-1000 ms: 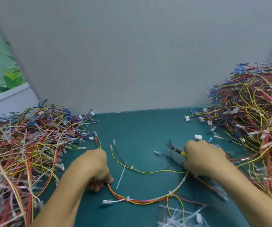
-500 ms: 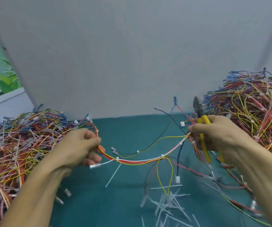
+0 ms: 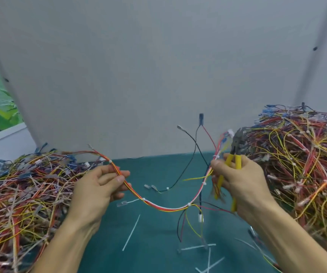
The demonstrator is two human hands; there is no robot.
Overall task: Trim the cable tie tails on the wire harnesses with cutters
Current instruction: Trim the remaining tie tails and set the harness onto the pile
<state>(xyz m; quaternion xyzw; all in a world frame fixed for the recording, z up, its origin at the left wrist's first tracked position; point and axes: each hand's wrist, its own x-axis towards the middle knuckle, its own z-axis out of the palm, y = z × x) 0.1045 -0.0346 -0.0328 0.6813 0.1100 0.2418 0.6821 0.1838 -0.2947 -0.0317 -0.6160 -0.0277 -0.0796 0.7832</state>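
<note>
A wire harness (image 3: 166,207) of red, yellow and white wires with small white cable ties hangs in a sagging arc above the green table between both hands. My left hand (image 3: 97,186) pinches its left part between thumb and fingers. My right hand (image 3: 237,178) grips the yellow-handled cutters (image 3: 234,154), jaws pointing up, and also holds the harness's right end against the handles. Black and red branch wires stick up between the hands.
A big heap of harnesses (image 3: 16,194) lies at the left, another heap (image 3: 304,164) at the right. Cut white tie tails (image 3: 131,232) lie scattered on the green table (image 3: 154,243). A grey partition wall (image 3: 158,75) stands close behind.
Both hands have lifted the harness off the table and spread it apart. The right hand rose with the cutters, now upright. The view tilted upward.
</note>
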